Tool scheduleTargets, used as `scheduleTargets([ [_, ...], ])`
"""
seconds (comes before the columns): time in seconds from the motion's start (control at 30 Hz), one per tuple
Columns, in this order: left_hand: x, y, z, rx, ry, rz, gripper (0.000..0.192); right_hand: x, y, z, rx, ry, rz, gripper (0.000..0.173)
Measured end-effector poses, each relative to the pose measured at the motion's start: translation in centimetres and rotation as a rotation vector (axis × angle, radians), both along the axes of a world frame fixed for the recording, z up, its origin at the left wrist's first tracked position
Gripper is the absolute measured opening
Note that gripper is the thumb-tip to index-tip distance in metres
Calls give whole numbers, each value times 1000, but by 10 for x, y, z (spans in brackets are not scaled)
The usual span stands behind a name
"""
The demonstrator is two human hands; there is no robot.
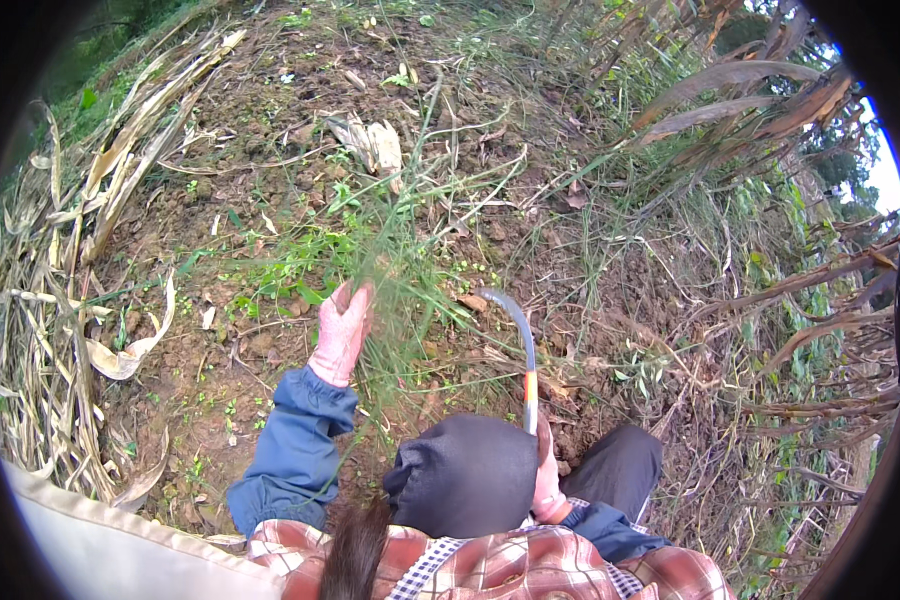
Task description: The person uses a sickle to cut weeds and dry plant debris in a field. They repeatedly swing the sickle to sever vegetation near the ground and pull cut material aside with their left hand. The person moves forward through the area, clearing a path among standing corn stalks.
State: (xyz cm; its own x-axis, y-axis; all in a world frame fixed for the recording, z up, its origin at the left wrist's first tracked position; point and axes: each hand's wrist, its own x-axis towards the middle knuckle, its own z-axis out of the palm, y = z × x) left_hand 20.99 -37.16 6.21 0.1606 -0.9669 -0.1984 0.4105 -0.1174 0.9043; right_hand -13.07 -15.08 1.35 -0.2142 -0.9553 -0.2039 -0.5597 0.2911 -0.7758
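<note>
My left hand (343,330), in a pinkish work glove, is closed around a bunch of thin green grass (397,300) in front of me. The grass stems fan out beyond the fist, and the fingertips are partly hidden behind the blades. Low on the right, beside my dark-trousered knee (465,472), my gloved right hand (547,480) grips a sickle (525,337). The sickle points away from me, its curved grey blade bending left at the tip. Orange and white bands mark its lower part; the handle in my palm is mostly hidden.
Dry corn stalks and husks (131,157) are heaped along the left. Brown standing stalks (817,330) and leaves crowd the right side. A pale broken husk (371,142) lies on the bare soil (232,195) ahead, among small weeds (300,262).
</note>
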Motion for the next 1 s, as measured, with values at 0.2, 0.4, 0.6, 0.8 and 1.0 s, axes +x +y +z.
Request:
scheduleTargets([
  [0.2, 115, -25, 37, -64, -82, 453, 16, -7, 65, 83, 262, -208, -185, 50],
  [0.4, 348, 135, 85, -17, -627, 1099, 31, 9, 18, 91, 128, -605, -368, 47],
  [0.6, 321, 239, 174, 1043, -2219, 337, 51, 24, -50, 41, -87, -369, 75, 53],
  [0.8, 107, 38, 142, -312, -1597, -65, 52, 51, -64, 48, 268, -913, -35, 54],
  [1.0, 80, -120, 34, 565, -1471, -89, 106, 47, -41, 58, 387, -898, -178, 52],
])
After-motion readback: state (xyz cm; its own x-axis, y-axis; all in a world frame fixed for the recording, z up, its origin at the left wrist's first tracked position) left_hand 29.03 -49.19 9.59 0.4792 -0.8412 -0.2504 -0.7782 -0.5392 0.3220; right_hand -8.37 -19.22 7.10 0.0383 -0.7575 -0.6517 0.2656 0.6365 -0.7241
